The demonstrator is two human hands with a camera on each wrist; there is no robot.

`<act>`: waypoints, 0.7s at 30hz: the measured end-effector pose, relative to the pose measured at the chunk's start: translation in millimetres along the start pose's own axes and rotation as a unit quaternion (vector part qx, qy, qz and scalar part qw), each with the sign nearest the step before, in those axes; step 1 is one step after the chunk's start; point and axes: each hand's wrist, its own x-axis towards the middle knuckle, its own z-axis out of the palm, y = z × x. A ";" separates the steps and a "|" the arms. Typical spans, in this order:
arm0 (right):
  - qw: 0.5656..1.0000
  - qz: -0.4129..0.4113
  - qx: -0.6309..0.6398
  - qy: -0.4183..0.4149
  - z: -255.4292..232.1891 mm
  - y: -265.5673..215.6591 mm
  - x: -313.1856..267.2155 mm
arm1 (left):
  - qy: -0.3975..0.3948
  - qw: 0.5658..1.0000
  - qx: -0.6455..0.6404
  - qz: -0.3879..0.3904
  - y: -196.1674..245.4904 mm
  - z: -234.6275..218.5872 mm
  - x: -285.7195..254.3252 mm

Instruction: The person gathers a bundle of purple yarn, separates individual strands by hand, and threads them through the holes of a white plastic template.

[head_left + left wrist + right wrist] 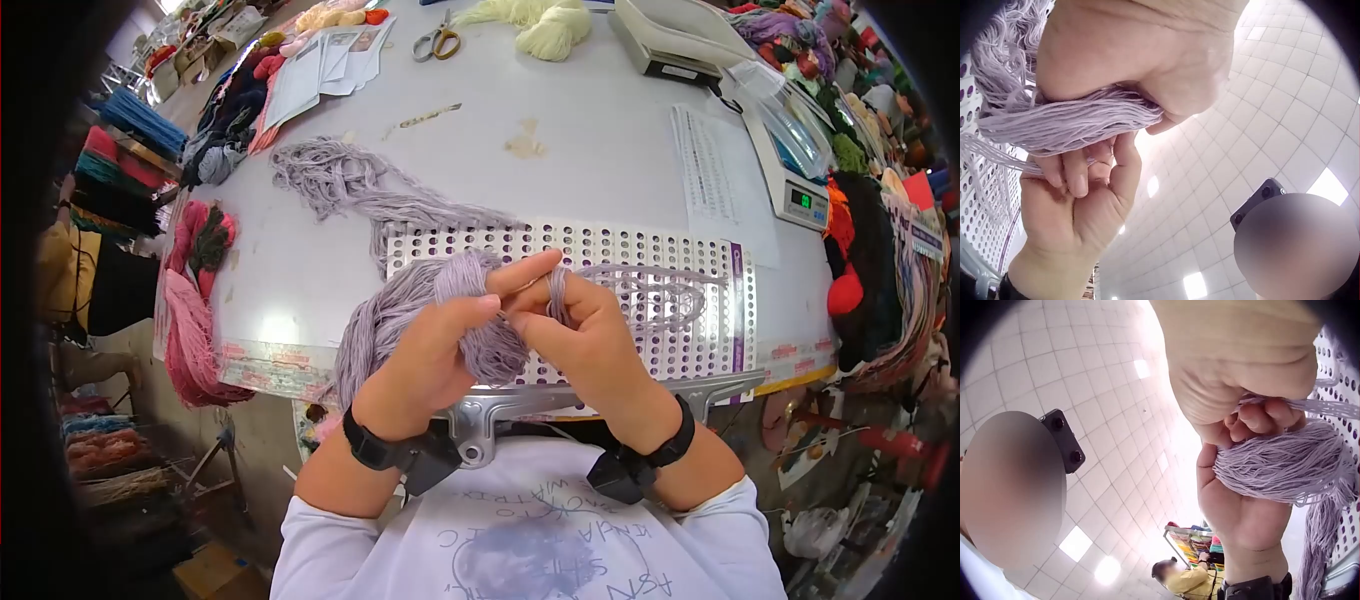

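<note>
A thick hank of lilac yarn (390, 318) hangs over my left hand (425, 350), whose fingers curl round it in the head view. Close beside it, my right hand (590, 345) has curled fingers with lilac strands (557, 295) wrapped round one of them, and a loose loop (680, 300) trails off to the right. Both hands' fingertips meet in front of the hank. In the left wrist view the yarn bundle (1072, 122) crosses the left palm; the right wrist view shows the bundle (1285, 465) below the right hand (1241, 369).
Under the hands lies a white perforated board (640, 250). More lilac yarn (340, 180) spreads behind it. Scissors (436, 44), papers (335, 60), and a pale yellow skein (552, 30) lie farther back. A digital scale (795, 190) stands right, pink yarn (190, 320) left. Another person (1188, 578) appears in the background.
</note>
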 end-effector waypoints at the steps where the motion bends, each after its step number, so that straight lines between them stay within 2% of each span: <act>1: 1.000 -0.001 0.004 -0.003 -1.7 0.4 -0.1 | -0.005 1.000 0.024 0.008 1.4 -2.1 -0.3; 6: 0.999 -0.027 0.000 0.022 2.6 4.0 3.6 | -0.020 0.998 0.063 0.009 4.2 -6.6 0.6; 8: 1.000 -0.027 -0.004 0.004 4.5 2.9 4.3 | -0.041 0.993 0.113 0.005 3.3 -12.1 1.1; 12: 1.000 -0.013 -0.021 0.002 2.1 3.2 3.9 | 0.004 0.996 0.089 0.023 0.8 -4.6 0.9; 15: 0.999 -0.044 -0.001 0.021 1.0 7.2 4.9 | -0.016 0.998 0.051 0.018 3.7 -8.7 1.7; 17: 0.996 -0.059 0.054 0.041 3.5 7.2 6.0 | -0.040 0.999 -0.019 0.011 7.3 -9.0 0.2; 21: 1.000 -0.023 0.004 0.020 6.7 -1.7 5.7 | -0.022 0.998 0.053 -0.006 4.4 -10.1 1.9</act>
